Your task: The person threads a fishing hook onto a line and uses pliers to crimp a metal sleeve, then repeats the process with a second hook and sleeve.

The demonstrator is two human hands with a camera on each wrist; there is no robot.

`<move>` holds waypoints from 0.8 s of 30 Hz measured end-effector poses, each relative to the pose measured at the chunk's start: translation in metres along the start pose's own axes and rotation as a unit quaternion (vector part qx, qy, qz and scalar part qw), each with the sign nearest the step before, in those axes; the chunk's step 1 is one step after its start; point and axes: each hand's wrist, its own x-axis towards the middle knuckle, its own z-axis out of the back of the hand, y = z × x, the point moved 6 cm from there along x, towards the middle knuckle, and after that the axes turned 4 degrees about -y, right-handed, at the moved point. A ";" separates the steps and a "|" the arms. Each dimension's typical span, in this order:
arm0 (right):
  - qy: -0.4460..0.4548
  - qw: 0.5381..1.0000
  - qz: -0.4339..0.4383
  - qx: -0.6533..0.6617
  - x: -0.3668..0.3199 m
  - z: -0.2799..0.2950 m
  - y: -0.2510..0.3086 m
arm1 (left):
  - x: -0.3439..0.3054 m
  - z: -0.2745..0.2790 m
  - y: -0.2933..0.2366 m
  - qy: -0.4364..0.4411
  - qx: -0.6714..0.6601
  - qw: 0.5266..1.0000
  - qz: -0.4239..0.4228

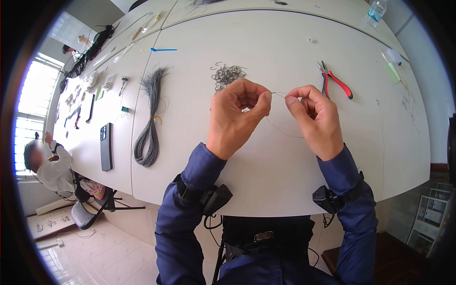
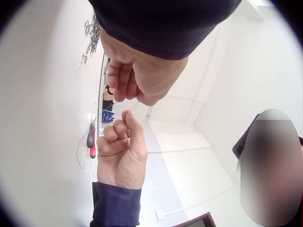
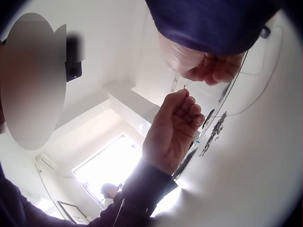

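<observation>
In the head view my left hand [image 1: 237, 116] pinches a small hook [image 3: 185, 88] between thumb and forefinger, most of it hidden by the fingertips. Facing it a short way off, my right hand [image 1: 317, 121] pinches a thin line [image 1: 279, 131] that spans the gap between the hands and droops below them in a loose curve. Both hands are raised over the white table, the other fingers curled in. Just beyond the left hand lies a pile of small dark metal hooks [image 1: 228, 75]. Red-and-black pliers [image 1: 343, 87], jaws parted, lie past the right hand.
Left of the hands is a tied bundle of grey line [image 1: 151, 137], with a dark phone [image 1: 106, 147] farther left. A blue cable tie [image 1: 165, 50] lies beyond. At the far right corner stands a water bottle [image 1: 375, 14]. Another person [image 1: 57, 164] sits at the table's left side.
</observation>
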 end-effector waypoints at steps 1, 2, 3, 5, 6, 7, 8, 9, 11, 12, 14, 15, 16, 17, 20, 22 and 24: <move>-0.013 1.000 0.010 0.016 0.001 0.000 -0.003 | 0.000 0.000 0.001 0.003 0.008 1.000 0.002; -0.011 0.999 -0.014 0.040 0.001 0.000 -0.005 | 0.000 -0.001 0.001 0.007 0.016 1.000 0.004; -0.010 0.997 -0.038 0.064 0.001 -0.001 -0.006 | 0.000 -0.001 0.002 0.011 0.024 1.000 0.006; -0.004 0.994 -0.067 0.087 0.001 -0.001 -0.006 | -0.001 -0.003 0.000 0.025 0.019 0.999 0.001; 0.002 0.994 -0.072 0.087 0.001 0.000 -0.004 | -0.002 -0.004 -0.002 0.033 0.017 0.999 -0.002; 0.007 0.993 -0.077 0.087 0.002 0.001 -0.003 | -0.002 -0.005 -0.003 0.037 0.020 0.999 -0.003; 0.017 0.994 -0.075 0.078 0.002 0.002 -0.002 | -0.003 -0.006 -0.003 0.041 0.022 0.999 -0.004; 0.026 0.995 -0.073 0.070 0.003 0.004 -0.001 | -0.003 -0.007 -0.004 0.044 0.025 0.999 -0.005; 0.036 0.996 -0.061 0.062 0.004 0.006 -0.002 | -0.003 -0.006 -0.003 0.045 0.032 0.998 -0.006; 0.037 0.996 -0.051 0.062 0.005 0.005 -0.004 | -0.002 -0.006 -0.003 0.045 0.036 0.998 -0.007; 0.033 0.997 -0.042 0.058 0.006 0.007 -0.003 | -0.003 -0.006 -0.003 0.046 0.044 0.998 -0.008; 0.029 0.997 -0.044 0.054 0.006 0.009 0.000 | -0.003 -0.006 -0.004 0.046 0.048 0.998 -0.009; 0.024 0.997 -0.045 0.050 0.006 0.011 0.002 | -0.003 -0.006 -0.004 0.045 0.048 0.998 -0.010; 0.026 0.997 -0.049 0.055 0.006 0.011 0.004 | -0.003 -0.006 -0.004 0.045 0.047 0.998 -0.011; 0.035 0.996 -0.052 0.061 0.006 0.010 0.004 | -0.003 -0.005 -0.002 0.041 0.039 0.998 -0.015; 0.043 0.997 -0.043 0.055 0.007 0.010 -0.001 | -0.002 -0.005 -0.003 0.036 0.044 0.998 -0.018; 0.052 0.994 -0.058 0.071 0.006 0.006 -0.004 | -0.003 -0.005 -0.004 0.031 0.058 0.998 -0.022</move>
